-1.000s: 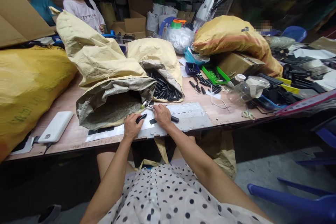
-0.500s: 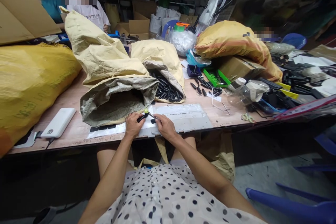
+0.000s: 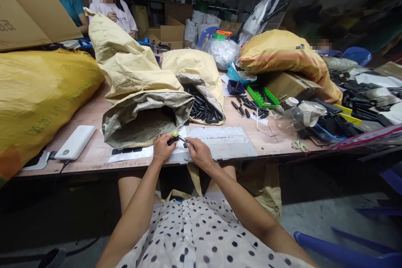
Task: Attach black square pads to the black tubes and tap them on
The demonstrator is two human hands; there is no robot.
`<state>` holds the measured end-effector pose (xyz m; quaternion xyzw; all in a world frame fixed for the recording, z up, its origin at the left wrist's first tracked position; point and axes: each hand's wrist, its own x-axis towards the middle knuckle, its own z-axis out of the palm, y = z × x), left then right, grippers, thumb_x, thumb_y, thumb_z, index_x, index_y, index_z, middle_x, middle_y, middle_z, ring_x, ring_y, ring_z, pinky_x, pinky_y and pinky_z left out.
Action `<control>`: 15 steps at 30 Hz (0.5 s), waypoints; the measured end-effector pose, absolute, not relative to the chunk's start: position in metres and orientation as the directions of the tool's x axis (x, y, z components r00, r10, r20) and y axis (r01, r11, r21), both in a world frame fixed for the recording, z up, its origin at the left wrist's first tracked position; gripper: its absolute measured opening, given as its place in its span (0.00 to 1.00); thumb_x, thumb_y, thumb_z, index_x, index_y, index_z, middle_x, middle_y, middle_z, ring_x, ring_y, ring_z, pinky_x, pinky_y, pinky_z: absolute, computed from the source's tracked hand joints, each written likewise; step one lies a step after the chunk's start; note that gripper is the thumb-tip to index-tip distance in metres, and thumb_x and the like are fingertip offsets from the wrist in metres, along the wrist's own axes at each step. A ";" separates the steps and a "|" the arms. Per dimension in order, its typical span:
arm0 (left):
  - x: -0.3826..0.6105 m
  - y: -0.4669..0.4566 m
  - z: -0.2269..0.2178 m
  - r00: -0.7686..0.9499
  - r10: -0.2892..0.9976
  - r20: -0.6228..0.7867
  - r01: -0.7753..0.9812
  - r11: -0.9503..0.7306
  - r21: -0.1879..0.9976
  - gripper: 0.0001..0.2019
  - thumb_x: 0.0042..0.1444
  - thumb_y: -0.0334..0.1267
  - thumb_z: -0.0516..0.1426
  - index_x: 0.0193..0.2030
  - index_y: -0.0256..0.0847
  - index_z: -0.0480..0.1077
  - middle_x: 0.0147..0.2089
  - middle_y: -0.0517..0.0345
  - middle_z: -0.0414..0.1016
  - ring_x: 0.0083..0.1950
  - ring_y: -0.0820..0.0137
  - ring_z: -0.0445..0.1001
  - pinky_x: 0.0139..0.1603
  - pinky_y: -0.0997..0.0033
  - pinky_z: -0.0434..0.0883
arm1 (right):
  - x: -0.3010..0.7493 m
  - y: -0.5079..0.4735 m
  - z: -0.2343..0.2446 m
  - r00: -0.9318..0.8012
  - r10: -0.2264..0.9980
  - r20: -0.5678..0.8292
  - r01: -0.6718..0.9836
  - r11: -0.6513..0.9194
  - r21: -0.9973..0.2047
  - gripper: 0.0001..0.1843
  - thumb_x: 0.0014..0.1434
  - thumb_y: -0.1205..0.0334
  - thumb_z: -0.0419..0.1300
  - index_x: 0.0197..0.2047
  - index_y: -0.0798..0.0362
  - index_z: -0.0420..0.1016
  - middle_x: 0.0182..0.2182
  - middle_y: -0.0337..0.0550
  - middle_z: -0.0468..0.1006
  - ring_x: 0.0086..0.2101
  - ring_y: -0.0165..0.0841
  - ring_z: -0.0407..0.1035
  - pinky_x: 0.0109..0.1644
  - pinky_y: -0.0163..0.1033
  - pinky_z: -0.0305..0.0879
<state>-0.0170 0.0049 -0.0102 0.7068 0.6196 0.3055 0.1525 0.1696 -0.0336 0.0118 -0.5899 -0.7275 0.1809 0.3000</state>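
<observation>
My left hand [image 3: 162,149] is closed round a small black stick-shaped part [image 3: 172,140] at the table's near edge. My right hand [image 3: 198,153] pinches a thin metal tool with a yellow-green tip [image 3: 179,136] and holds it against that part. Both hands rest over a white sheet [image 3: 226,140] lying on the table. Just behind them gapes an open tan paper sack [image 3: 141,119]. A second tan sack [image 3: 201,92] to the right spills many black parts [image 3: 205,111].
A white power bank [image 3: 75,142] lies left of the sacks, beside a big yellow sack [image 3: 40,96]. Green tray [image 3: 260,96], loose black parts, a clear plastic jug [image 3: 298,113] and scissors [image 3: 298,145] clutter the right side. Two people sit at the far left. A blue chair [image 3: 345,247] stands lower right.
My right hand has drawn back toward my left hand, and the black handle it showed a second ago is no longer seen. The view has shifted slightly left and down.
</observation>
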 end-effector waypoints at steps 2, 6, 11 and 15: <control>-0.016 0.005 -0.010 0.038 0.969 0.246 0.784 -0.181 0.594 0.09 0.53 0.37 0.63 0.41 0.46 0.82 0.41 0.54 0.82 0.46 0.58 0.77 0.53 0.58 0.73 | 0.171 -0.022 0.014 -0.091 0.965 0.246 0.780 0.223 -0.584 0.19 0.68 0.63 0.54 0.57 0.44 0.78 0.44 0.41 0.81 0.44 0.35 0.74 0.50 0.37 0.69; -0.015 0.004 -0.009 0.038 0.967 0.251 0.788 -0.183 0.587 0.08 0.52 0.38 0.63 0.39 0.46 0.81 0.40 0.54 0.82 0.46 0.58 0.77 0.52 0.58 0.73 | 0.175 0.006 0.015 -0.047 0.965 0.259 0.879 0.164 -0.448 0.19 0.67 0.65 0.55 0.57 0.45 0.79 0.43 0.45 0.79 0.46 0.38 0.71 0.50 0.39 0.66; -0.015 0.002 -0.007 0.037 0.969 0.246 0.793 -0.178 0.582 0.08 0.50 0.37 0.63 0.38 0.46 0.81 0.40 0.55 0.81 0.46 0.58 0.76 0.52 0.58 0.72 | 0.174 0.018 0.007 -0.080 0.967 0.243 0.957 0.142 -0.252 0.19 0.68 0.65 0.53 0.57 0.44 0.79 0.41 0.48 0.76 0.44 0.40 0.67 0.44 0.40 0.61; -0.015 0.002 -0.007 0.054 0.970 0.236 0.797 -0.184 0.575 0.10 0.48 0.37 0.64 0.39 0.46 0.80 0.41 0.55 0.81 0.46 0.58 0.76 0.52 0.58 0.72 | 0.170 0.015 0.003 -0.082 0.965 0.248 0.976 0.129 -0.177 0.18 0.70 0.64 0.51 0.57 0.46 0.78 0.42 0.49 0.75 0.44 0.41 0.65 0.43 0.40 0.58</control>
